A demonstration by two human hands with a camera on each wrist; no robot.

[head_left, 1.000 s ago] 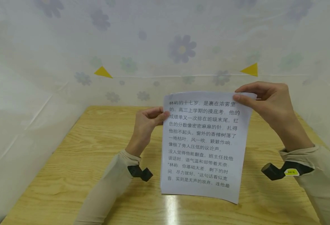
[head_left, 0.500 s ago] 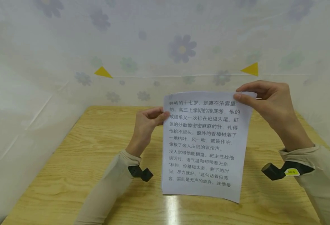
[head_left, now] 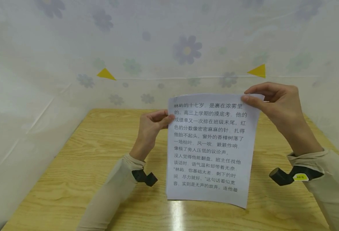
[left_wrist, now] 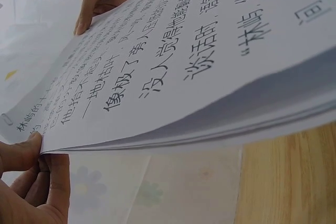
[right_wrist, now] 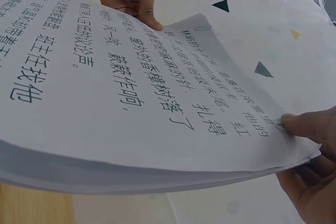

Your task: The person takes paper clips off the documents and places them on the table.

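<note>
Both hands' grip unchanged: left hand (head_left: 150, 128), right hand (head_left: 276, 102) pinch printed sheets (head_left: 210, 150).

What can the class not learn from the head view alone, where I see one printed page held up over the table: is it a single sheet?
Observer: No. The left wrist view shows the stack of sheets edge on, with several layers under the printed top page.
Operator: How does the left hand hold it?
Observer: The left hand pinches the stack's edge near a corner, thumb on the printed face and fingers underneath.
Operator: And the right hand?
Observer: In the right wrist view the right hand has its thumb on top near the far corner, with fingers curled below the stack.
</note>
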